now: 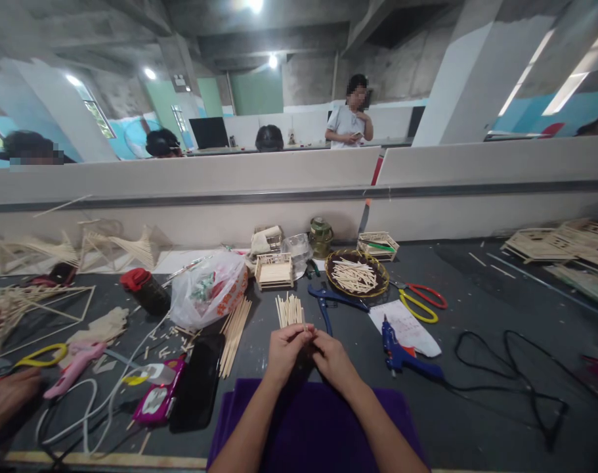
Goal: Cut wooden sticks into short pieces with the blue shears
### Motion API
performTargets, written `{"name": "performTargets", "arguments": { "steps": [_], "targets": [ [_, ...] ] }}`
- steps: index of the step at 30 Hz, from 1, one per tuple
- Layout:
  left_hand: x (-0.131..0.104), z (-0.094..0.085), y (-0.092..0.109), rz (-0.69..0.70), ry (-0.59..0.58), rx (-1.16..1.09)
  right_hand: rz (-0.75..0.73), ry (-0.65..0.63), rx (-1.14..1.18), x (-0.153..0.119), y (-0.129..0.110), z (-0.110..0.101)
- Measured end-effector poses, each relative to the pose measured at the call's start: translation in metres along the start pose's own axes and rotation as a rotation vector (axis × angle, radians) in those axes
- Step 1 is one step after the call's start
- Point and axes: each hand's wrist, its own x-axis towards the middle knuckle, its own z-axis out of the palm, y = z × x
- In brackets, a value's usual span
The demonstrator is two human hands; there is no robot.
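My left hand and my right hand meet fingertip to fingertip above a purple mat. Both are closed in a pinch; whatever sits between the fingers is too small to make out. Just behind my left hand lies a bundle of short wooden sticks, its near ends hidden by that hand. Longer wooden sticks lie to the left. A dark blue hand tool rests behind my right hand. Farther back is a round basket of short sticks, near a small stick-built model.
A blue glue gun, paper and scissors lie right, with a looping black cable. At left are a phone, plastic bag, red-lidded bottle, pink glue gun and another person's hand.
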Motion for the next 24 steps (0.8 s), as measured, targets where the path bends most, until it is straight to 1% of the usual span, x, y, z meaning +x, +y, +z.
{"name": "performTargets", "arguments": {
  "steps": [5, 12, 20, 24],
  "targets": [
    [0.000, 0.000, 0.006, -0.016, -0.010, 0.044, -0.006, -0.015, 0.011, 0.000, 0.001, 0.001],
    [0.000, -0.002, 0.006, -0.029, -0.035, 0.034, -0.006, -0.028, -0.002, 0.000, 0.001, 0.001],
    [0.001, 0.002, 0.013, 0.008, -0.100, 0.139, 0.061, -0.058, -0.028, 0.001, 0.006, 0.001],
    [0.001, 0.003, 0.014, 0.027, -0.104, 0.157, 0.044, -0.055, -0.036, 0.000, 0.006, 0.001]
  ]
}}
